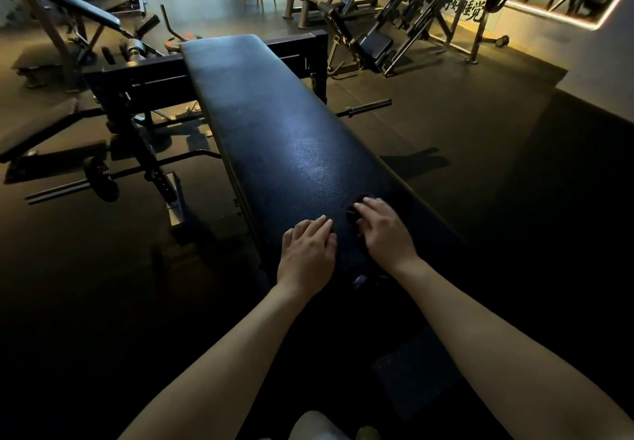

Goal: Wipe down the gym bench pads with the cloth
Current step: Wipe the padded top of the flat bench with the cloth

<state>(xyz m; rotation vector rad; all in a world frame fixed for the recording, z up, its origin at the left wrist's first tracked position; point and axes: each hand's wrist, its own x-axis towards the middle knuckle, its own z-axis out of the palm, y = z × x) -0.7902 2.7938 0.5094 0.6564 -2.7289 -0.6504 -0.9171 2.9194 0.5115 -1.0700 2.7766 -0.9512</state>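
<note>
Pressure matters most here, I judge: long overlapping strokes from the near end of the bench pad [274,113] toward its far edge, covering both side edges. Of the hands, the right hand [387,230] curls over a bunched cloth [355,214] at the pad's near end; the left hand [308,251] rests open and flat just beside it. The cloth looks small, almost black, hard to tell from the glossy pad

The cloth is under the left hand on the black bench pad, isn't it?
No, the hand is wrong. In the head view the cloth is under the right hand on the black bench pad; the left hand rests on the pad beside it, holding nothing.
</note>
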